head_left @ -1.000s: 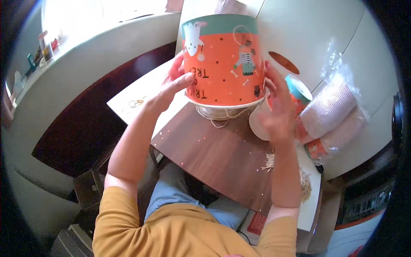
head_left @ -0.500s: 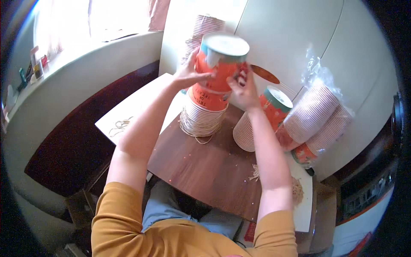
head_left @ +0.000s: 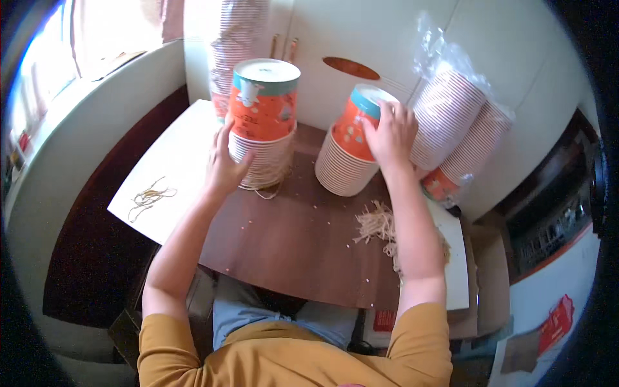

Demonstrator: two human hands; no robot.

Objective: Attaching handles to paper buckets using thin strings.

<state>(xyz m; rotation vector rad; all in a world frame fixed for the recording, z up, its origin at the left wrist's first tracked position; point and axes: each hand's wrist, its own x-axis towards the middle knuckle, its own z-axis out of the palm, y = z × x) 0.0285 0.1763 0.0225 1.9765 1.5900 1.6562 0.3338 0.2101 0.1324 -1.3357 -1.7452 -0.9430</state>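
Observation:
A stack of upside-down paper buckets (head_left: 265, 151) stands on the left of the brown table, topped by an orange bucket (head_left: 264, 113) with a teal band and white base. Loops of cord hang around the lower rims. My left hand (head_left: 225, 166) is open beside this stack, thumb and fingers apart; whether it touches the rims I cannot tell. To the right stands a second inverted stack (head_left: 342, 169), with an orange and teal bucket (head_left: 351, 132) on top. My right hand (head_left: 392, 134) grips that bucket's right side near its base, fingers curled over it.
Plastic-wrapped stacks of buckets (head_left: 448, 113) lean at the right; another tall wrapped stack (head_left: 235, 39) rises at the back left. A bundle of cord pieces (head_left: 376, 222) lies near my right forearm. Loose cords (head_left: 150, 197) rest on the white board (head_left: 174, 148) at left.
The orange bucket that both hands held up now sits on the left stack. My left hand has let go and dropped lower. My right hand has moved right onto the other stack's top bucket.

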